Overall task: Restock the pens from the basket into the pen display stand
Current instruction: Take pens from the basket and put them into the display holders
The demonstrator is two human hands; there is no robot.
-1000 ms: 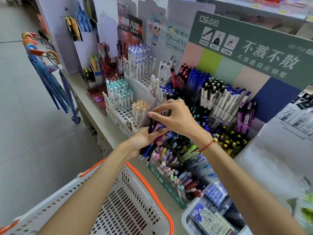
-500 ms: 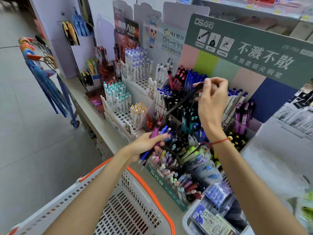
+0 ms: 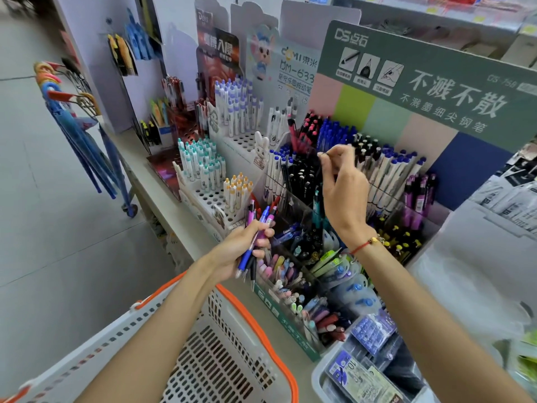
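My left hand (image 3: 239, 250) grips a bundle of pens (image 3: 263, 215), blue, purple, red and black, in front of the pen display stand (image 3: 406, 82). The stand has a green header and clear compartments packed with pens. My right hand (image 3: 344, 190) is raised over the compartment of black pens (image 3: 302, 175). Its thumb and fingertips pinch the top of a thin black pen (image 3: 318, 173) that hangs point-down among them. The white basket (image 3: 257, 322) with an orange rim sits below my forearms; its inside is mostly hidden by my left arm.
A white perforated stand (image 3: 203, 196) with teal- and yellow-capped pens stands left of the display. Folded blue umbrellas (image 3: 84, 135) hang off the shelf's far left end. A clear box of refill packs (image 3: 363, 370) sits at the bottom right.
My right hand drew a black pen out of the bundle, carried it up and back over the stand, and now holds it upright at the black-pen compartment. My left hand stayed low.
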